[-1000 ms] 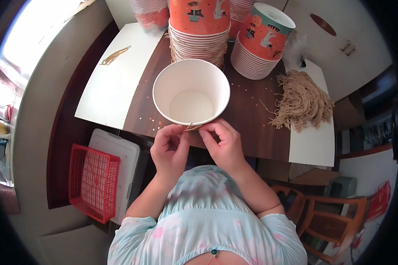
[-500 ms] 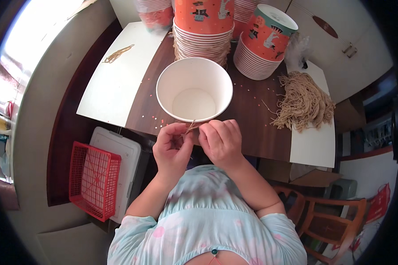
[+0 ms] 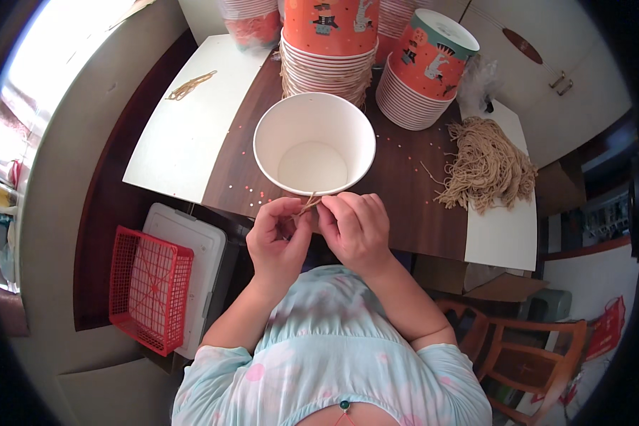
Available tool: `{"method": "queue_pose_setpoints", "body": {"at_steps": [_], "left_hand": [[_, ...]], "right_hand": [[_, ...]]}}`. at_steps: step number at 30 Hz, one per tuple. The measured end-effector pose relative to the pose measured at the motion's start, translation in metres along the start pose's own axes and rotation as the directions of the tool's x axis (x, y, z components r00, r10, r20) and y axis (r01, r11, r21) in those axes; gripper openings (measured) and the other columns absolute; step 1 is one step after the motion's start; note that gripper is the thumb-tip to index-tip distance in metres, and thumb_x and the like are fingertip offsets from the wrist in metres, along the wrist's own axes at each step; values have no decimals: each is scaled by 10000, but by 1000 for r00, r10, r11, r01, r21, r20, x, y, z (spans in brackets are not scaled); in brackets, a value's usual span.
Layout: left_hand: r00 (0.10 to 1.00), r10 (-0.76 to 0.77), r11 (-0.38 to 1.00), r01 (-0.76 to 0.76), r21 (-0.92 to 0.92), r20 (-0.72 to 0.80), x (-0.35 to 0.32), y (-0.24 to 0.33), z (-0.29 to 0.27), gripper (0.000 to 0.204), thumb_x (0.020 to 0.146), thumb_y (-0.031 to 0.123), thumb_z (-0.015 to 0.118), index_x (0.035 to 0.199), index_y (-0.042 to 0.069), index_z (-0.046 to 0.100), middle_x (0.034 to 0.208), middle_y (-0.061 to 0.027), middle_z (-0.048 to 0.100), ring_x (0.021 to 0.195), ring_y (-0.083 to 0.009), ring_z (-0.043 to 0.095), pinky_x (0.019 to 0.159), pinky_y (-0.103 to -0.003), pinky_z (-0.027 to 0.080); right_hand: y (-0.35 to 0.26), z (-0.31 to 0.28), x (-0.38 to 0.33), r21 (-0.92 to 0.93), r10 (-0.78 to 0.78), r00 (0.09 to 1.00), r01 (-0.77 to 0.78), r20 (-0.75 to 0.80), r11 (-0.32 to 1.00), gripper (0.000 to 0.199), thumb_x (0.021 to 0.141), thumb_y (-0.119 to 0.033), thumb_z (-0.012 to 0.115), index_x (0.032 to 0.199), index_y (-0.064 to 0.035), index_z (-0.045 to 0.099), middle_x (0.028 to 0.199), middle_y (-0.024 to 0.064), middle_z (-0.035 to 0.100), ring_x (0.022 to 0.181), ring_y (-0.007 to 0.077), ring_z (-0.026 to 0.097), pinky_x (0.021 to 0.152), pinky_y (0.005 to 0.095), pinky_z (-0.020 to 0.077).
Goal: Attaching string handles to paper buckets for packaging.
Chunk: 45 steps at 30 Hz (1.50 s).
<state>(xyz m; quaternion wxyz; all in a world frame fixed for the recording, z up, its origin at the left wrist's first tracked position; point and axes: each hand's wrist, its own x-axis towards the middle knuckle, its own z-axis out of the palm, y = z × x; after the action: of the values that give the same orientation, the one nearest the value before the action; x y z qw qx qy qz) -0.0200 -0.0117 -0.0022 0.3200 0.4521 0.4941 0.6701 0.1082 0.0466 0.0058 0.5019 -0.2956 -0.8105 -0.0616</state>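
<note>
My left hand (image 3: 280, 238) pinches a thin piece of tan twine (image 3: 309, 204) between thumb and fingers. Close beside it, my right hand (image 3: 356, 228) grips the same twine with curled fingertips. Just beyond both hands stands a white paper bucket (image 3: 314, 142), its open mouth tilted toward me and its inside showing white. The twine crosses in front of the bucket's near rim. How the strand runs inside my fingers is hidden.
Behind the bucket rise a stack of orange patterned buckets with twine around it (image 3: 326, 71) and another stack (image 3: 426, 71). A twine heap (image 3: 490, 163) lies at right. Loose twine (image 3: 192, 85) rests at left. A red basket (image 3: 149, 291) and an orange-brown chair (image 3: 529, 355) stand below.
Both hands keep their hold on the twine and have barely moved. The whole view has shifted very slightly; the bucket stays in its place.
</note>
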Motion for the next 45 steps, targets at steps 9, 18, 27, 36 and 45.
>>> {"method": "queue_pose_setpoints", "body": {"at_steps": [9, 18, 27, 36, 45], "left_hand": [[1000, 4, 999, -4, 44, 11, 0, 2, -1, 249, 850, -82, 624, 1074, -22, 534, 971, -69, 627, 864, -86, 620, 726, -182, 500], [991, 108, 968, -123, 220, 81, 5, 7, -6, 167, 853, -69, 624, 1014, -23, 622, 908, -19, 616, 750, -35, 562, 628, -147, 427], [999, 46, 990, -49, 130, 27, 6, 2, -5, 182, 847, -69, 629, 1022, -19, 619, 894, -18, 624, 740, -33, 562, 619, -150, 426], [971, -240, 927, 229, -298, 0, 10, 6, 0, 192, 851, -23, 643, 1027, -23, 565, 889, -65, 657, 724, -71, 602, 622, -183, 468], [908, -401, 744, 399, -535, 120, 11, 8, -11, 201, 829, -9, 674, 958, 9, 520, 852, -80, 669, 675, -77, 600, 579, -172, 450]], "right_hand": [[4, 4, 1, -55, -58, 998, 60, 35, 997, 277, 692, -27, 739, 930, -56, 600, 860, 50, 566, 665, 206, 531, 576, 341, 406], [6, 4, 5, -67, -111, 994, 111, 15, 992, 264, 703, -35, 725, 936, -62, 603, 845, 38, 545, 656, 196, 510, 569, 342, 385], [2, -1, 1, -84, -38, 998, 41, 47, 996, 205, 742, -61, 706, 928, -56, 620, 837, 53, 562, 663, 207, 542, 576, 340, 421], [-9, 12, 6, 370, 481, 822, -568, 306, 735, 126, 847, -11, 589, 935, 30, 669, 799, 89, 667, 724, 255, 666, 652, 338, 534], [-6, 0, 8, 595, 423, 466, -762, 777, -255, 191, 914, -59, 576, 1028, 63, 669, 925, 94, 696, 862, 133, 661, 803, 254, 548]]}}
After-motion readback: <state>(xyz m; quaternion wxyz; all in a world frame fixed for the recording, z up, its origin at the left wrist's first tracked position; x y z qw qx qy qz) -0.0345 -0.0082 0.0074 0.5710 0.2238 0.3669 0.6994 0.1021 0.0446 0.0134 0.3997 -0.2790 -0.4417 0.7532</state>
